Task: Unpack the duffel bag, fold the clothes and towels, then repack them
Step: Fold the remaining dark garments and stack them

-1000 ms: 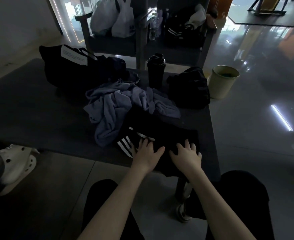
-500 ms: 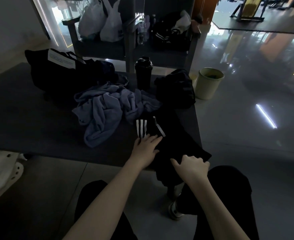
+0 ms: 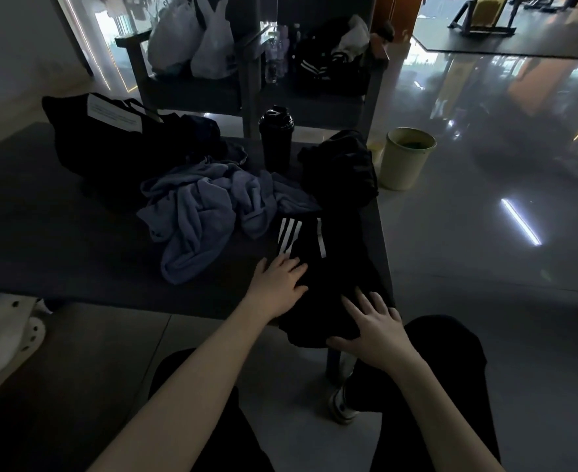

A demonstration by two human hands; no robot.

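Black duffel bag of soft fabric is placed at the far left of the dark grey bench; unpacking is judged to be mostly done, though its inside cannot be seen. A black garment with white stripes is laid at the near right corner and partly hangs over the edge. It is pressed flat by the left hand and the right hand, with fingers straight and spread, nothing gripped. A crumpled blue-grey towel and a black cloth bundle are not yet folded, so repacking remains.

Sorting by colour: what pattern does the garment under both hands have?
The garment is black with white stripes; head view shows it.
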